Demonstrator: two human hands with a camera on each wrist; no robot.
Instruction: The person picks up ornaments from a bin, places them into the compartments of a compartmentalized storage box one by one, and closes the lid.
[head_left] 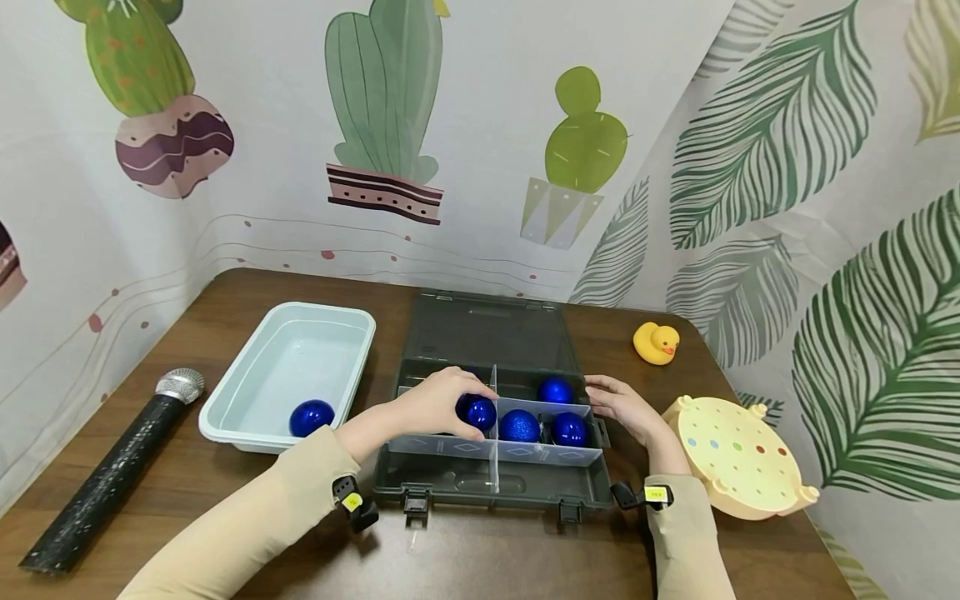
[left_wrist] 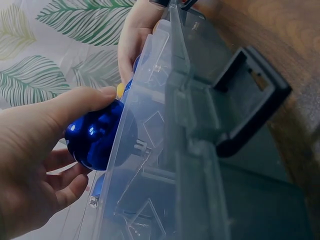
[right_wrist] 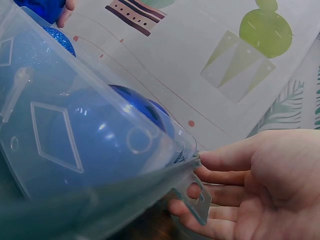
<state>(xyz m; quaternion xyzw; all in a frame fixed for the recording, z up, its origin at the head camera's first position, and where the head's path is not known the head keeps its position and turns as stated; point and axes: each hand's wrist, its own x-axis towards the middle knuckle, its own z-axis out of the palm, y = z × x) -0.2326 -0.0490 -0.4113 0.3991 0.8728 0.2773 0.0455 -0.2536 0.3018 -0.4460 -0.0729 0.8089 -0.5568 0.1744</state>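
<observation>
Near the centre of the head view, the person's left hand [head_left: 435, 406] reached over a dark see-through case [head_left: 435, 477], thumb and fingers curled round a shiny blue ball [head_left: 481, 414]. Just right of it a glittery ball [head_left: 519, 426] and a glossy ball [head_left: 569, 429] sat side by side in the middle row, with a matte ball [head_left: 556, 390] in the row above. At the case's right end, the right hand [head_left: 624, 410] rested unclenched, its fingers loosely extended. Left of centre stood a pale blue tub [head_left: 292, 358] with a lone ball [head_left: 311, 418] inside; a black microphone [head_left: 112, 467] lay at far left. Toward the right, a rubber duck [head_left: 656, 343] and a cream round stand [head_left: 738, 454] shared the brown table [head_left: 525, 567].

Seen from the left wrist, the grasped ball was left of centre, close to a clear divider [left_wrist: 145, 125]; I couldn't tell whether they touched. A black clasp [left_wrist: 277, 90] jutted out at upper right.

Seen from the right wrist, the right hand filled the lower right, thumb at the case's corner, fingers by a small tab [right_wrist: 200, 214]. Blurred blue shapes showed through the clear plastic at left.
</observation>
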